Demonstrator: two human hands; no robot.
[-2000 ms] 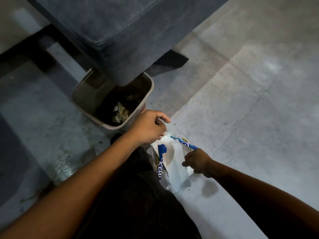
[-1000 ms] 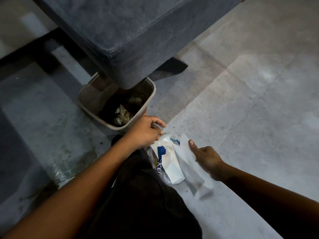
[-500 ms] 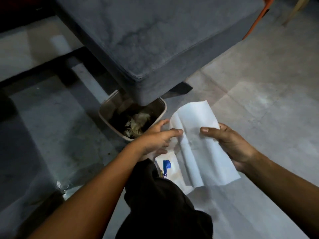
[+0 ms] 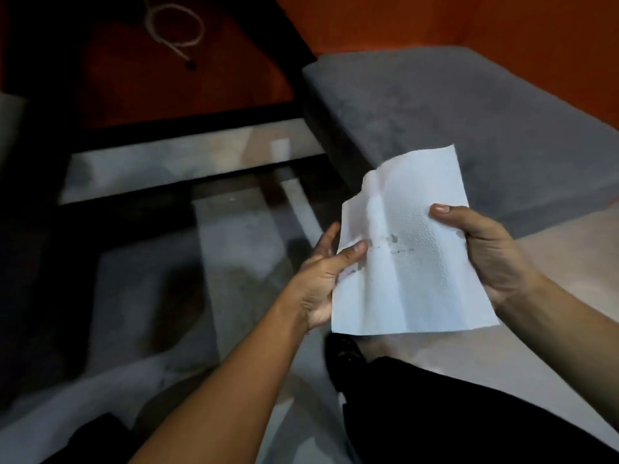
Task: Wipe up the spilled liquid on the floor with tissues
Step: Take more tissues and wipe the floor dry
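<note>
A white embossed tissue sheet (image 4: 412, 262) is held spread out in the air in front of me, with a few small dark specks near its middle. My left hand (image 4: 323, 283) pinches its left edge between thumb and fingers. My right hand (image 4: 485, 252) grips its right edge, thumb on top. A dark wet-looking patch (image 4: 181, 296) lies on the grey floor to the left of my left hand. The tissue pack is out of sight.
A grey upholstered seat (image 4: 469, 128) stands at the back right against an orange wall (image 4: 402, 21). A dark frame bar (image 4: 167, 189) crosses the floor at the back left. My dark trouser leg (image 4: 452, 413) fills the lower right. A white cord loop (image 4: 174, 28) hangs top left.
My right hand pulled a tissue from the pack on the floor, and both hands lifted and spread it. The view swung up; the bin and pack have left the frame.
</note>
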